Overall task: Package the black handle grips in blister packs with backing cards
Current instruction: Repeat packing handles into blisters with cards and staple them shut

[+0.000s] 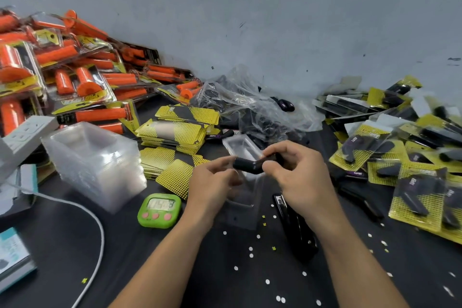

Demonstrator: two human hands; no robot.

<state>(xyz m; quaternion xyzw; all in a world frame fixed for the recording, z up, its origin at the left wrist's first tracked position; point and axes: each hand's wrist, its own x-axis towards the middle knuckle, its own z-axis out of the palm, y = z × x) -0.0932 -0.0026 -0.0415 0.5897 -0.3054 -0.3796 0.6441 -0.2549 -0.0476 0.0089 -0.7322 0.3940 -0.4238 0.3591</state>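
Black handle grip (246, 167) sits pinched at both ends — left hand (212, 184) and right hand (301, 177) curled on it — above a clear blister pack (239, 144).

Two hands are seen: the left hand (215, 184) and the right hand (301, 177). One black grip (246, 165) is counted between them, though it may be two. One clear blister pack (243, 199), one green timer (160, 210), one black stapler (296, 230) and one white power strip (30, 132) are counted too.
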